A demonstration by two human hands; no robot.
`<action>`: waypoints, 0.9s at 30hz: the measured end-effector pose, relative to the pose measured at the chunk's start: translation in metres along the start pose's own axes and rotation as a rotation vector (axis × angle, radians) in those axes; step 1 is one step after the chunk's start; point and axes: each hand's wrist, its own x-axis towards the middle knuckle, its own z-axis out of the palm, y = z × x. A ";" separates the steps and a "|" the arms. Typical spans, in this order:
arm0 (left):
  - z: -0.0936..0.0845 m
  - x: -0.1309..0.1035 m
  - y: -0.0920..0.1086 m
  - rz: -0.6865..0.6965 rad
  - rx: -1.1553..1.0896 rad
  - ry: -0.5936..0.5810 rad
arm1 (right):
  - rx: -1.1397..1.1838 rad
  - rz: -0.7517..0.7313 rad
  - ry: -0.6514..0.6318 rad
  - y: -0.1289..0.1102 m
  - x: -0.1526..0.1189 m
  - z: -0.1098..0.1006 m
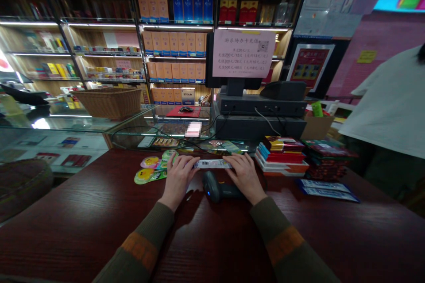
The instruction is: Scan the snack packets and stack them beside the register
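My left hand [179,176] and my right hand [243,174] rest on a dark wooden counter [83,225], each gripping one end of a long, flat white carton [212,164] lying crosswise between them. A black handheld barcode scanner [215,188] lies on the counter just below the carton, between my wrists, with a small blue light showing. Colourful round packets [151,169] lie just left of my left hand.
Stacks of flat cartons [282,152] sit right of my right hand, flat blue packs [327,188] beyond. A register with a monitor and a pink sign [244,53] stands behind on a glass case [139,126]. A wicker basket [109,101] sits left. A person in white [392,106] stands right.
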 end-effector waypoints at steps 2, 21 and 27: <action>0.000 0.000 -0.002 -0.010 0.006 0.002 | 0.000 0.020 -0.003 0.004 -0.002 0.000; 0.001 -0.005 -0.017 -0.104 0.060 -0.008 | 0.247 -0.047 -0.368 0.007 -0.030 -0.031; 0.001 -0.006 -0.020 -0.107 0.073 -0.019 | 0.253 -0.060 -0.438 0.008 -0.035 -0.031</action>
